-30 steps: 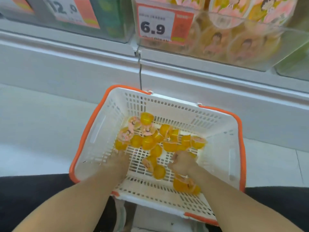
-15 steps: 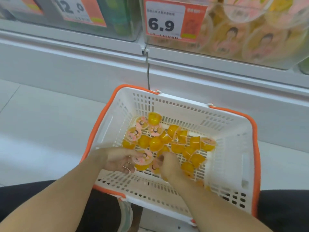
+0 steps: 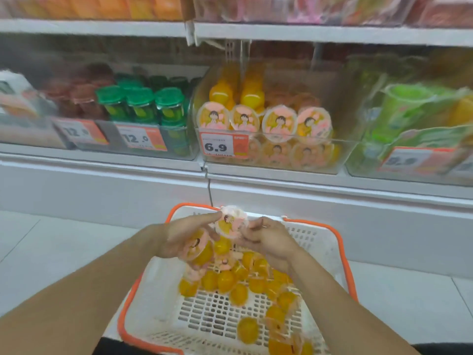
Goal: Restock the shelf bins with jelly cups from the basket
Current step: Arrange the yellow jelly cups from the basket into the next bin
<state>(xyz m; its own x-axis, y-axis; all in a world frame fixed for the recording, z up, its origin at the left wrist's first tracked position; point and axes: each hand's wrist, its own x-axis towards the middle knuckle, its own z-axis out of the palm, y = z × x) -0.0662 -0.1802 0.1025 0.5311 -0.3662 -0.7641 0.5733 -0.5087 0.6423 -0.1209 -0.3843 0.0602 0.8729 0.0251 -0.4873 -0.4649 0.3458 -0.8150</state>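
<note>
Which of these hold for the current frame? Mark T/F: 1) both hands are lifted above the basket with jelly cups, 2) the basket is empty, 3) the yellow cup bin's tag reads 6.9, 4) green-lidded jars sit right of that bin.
1) True. The left hand grips one jelly cup, and a second cup sits between it and the right hand.
2) False. Many yellow cups lie in the basket.
3) True. The price tag on the shelf bin reads 6.9.
4) False. The green-lidded jars sit left of it.
</note>
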